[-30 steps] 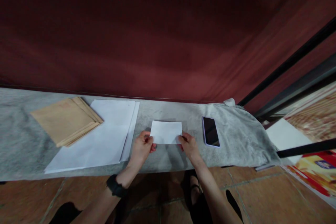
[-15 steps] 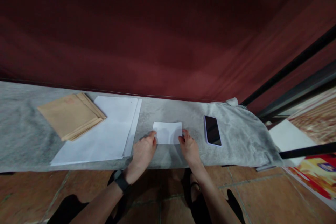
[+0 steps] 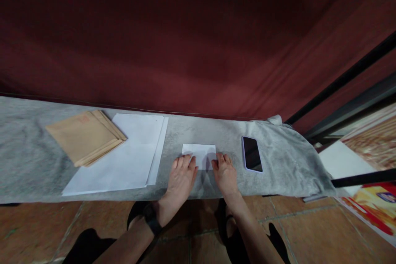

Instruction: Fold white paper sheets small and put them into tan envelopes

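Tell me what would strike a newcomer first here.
The dark red backdrop would likely draw the eye first, filling the upper view beyond the gray cloth. On that cloth, at the center, the small white paper stands out, with the left hand and right hand at its sides. Farther left, brown envelopes overlap larger white sheets.

Paper: one small plain white piece (image 3: 203, 155), blank on the side facing up. Rectangular, long side running across the frame. Sits just below the middle of the frame, roughly centered left to right. Looks flat on the grey cloth (image 3: 210, 130), top edge straight and close to level, upper corners square. Lower left corner covered, right edge covered lower down; short stretch of bottom edge visible between. Soft shadows across its lower middle, upper strip brighter. No tears or marks visible. Can't tell if single layer or folded.
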`<state>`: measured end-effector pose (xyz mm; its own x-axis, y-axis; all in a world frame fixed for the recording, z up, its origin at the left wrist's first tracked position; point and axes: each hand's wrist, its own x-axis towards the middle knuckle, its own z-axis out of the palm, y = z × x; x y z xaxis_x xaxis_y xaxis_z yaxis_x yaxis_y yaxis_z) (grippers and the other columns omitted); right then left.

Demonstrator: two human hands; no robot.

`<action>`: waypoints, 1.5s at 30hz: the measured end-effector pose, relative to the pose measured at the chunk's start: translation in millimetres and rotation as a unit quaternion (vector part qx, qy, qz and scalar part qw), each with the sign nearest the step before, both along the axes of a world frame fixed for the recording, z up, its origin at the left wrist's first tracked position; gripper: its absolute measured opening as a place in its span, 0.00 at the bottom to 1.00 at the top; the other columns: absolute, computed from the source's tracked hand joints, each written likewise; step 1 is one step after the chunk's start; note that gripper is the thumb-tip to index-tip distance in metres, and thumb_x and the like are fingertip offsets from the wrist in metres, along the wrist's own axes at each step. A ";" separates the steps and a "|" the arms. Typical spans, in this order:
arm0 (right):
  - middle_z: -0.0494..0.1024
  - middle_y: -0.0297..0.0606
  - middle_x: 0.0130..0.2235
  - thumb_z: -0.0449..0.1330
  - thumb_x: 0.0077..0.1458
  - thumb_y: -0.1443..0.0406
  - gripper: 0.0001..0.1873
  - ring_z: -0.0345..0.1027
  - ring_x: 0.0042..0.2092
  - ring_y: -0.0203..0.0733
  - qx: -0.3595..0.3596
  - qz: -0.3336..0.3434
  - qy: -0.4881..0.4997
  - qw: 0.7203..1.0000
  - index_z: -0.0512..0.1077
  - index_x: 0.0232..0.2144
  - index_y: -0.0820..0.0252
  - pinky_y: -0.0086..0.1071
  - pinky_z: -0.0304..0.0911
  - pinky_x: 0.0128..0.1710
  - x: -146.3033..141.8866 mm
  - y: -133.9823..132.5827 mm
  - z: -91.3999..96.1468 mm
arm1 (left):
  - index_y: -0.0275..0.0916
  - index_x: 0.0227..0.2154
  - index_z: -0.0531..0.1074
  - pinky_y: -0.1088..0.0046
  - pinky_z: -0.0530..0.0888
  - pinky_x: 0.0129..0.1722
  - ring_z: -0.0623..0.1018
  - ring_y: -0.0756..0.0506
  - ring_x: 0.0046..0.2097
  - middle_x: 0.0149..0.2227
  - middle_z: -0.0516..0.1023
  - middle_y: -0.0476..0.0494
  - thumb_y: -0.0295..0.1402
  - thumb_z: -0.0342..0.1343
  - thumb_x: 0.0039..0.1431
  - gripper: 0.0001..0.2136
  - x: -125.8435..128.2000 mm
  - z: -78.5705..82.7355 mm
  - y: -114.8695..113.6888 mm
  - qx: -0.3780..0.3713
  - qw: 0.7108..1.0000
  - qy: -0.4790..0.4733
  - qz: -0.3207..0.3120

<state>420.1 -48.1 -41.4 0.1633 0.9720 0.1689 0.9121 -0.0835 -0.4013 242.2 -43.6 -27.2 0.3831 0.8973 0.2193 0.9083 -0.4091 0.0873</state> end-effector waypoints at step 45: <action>0.57 0.64 0.69 0.38 0.72 0.51 0.37 0.48 0.71 0.57 0.099 0.109 -0.095 0.984 0.50 0.69 0.76 0.54 0.53 0.67 0.5 -42.1 -31.5 | 0.14 0.65 0.55 0.51 0.52 0.71 0.53 0.29 0.71 0.69 0.52 0.15 0.58 0.48 0.64 0.46 -3.3 -27.1 -25.8 0.018 0.997 0.032 0.064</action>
